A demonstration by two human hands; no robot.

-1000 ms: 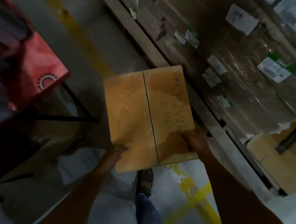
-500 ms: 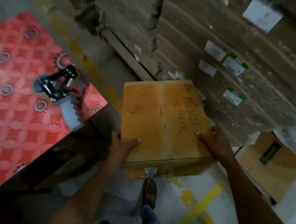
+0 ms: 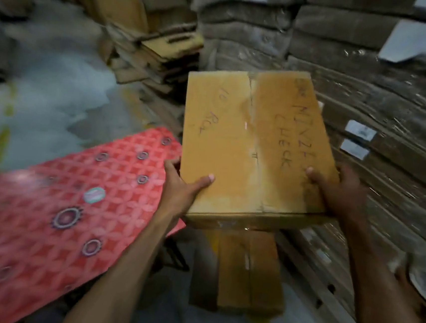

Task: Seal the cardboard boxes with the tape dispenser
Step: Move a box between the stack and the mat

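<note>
one cardboard box (image 3: 247, 144) held between left grip (image 3: 178, 188) and right grip (image 3: 339, 193).

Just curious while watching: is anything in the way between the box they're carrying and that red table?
Nothing visible does. The left hand and right hand grip the cardboard box, whose left edge is right beside the red table. A second box lies on the floor below, out of the way.

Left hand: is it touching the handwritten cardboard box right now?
Touching. The head view shows the left hand gripping the cardboard box at its near left corner, thumb pressed flat on the top face.
</note>
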